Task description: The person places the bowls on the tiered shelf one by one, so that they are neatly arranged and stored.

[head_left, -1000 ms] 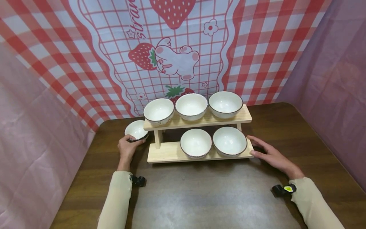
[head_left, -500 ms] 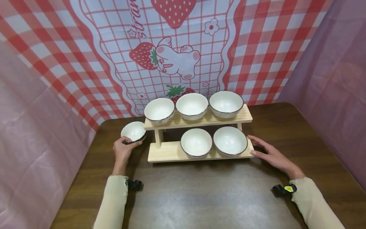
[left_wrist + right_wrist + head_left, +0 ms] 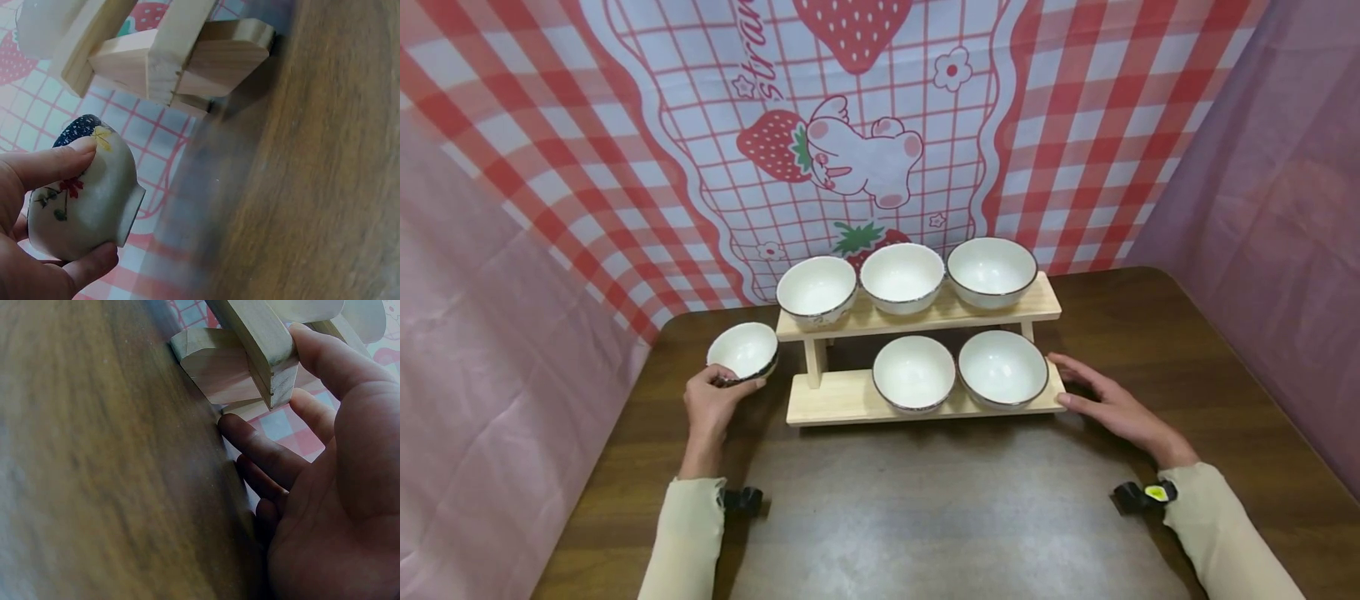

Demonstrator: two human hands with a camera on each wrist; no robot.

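My left hand [image 3: 711, 408] grips a small white bowl [image 3: 745, 350] by its near side, left of the wooden two-tier rack [image 3: 835, 400]. In the left wrist view the thumb lies on the bowl's outside [image 3: 103, 187], which has red, yellow and green plant motifs and a dark speckled patch. The bowl's foot appears off the table. My right hand [image 3: 1112, 412] touches the right end of the lower board with thumb and index fingertips; its other fingers extend loosely near the table in the right wrist view. Two bowls stand on the lower board, the nearer being a dark-rimmed bowl [image 3: 1003, 367].
Three bowls line the upper board, from the left bowl [image 3: 817, 287] to the right bowl [image 3: 992, 271]. Bare board shows at the lower tier's left end. Behind the brown wooden table [image 3: 925, 508] hangs a red-and-white checked cloth [image 3: 1075, 150]; pink cloth hangs at both sides.
My left hand has moved left and toward me with the bowl, drawing it away from the rack. The right hand and the rack have stayed in place.
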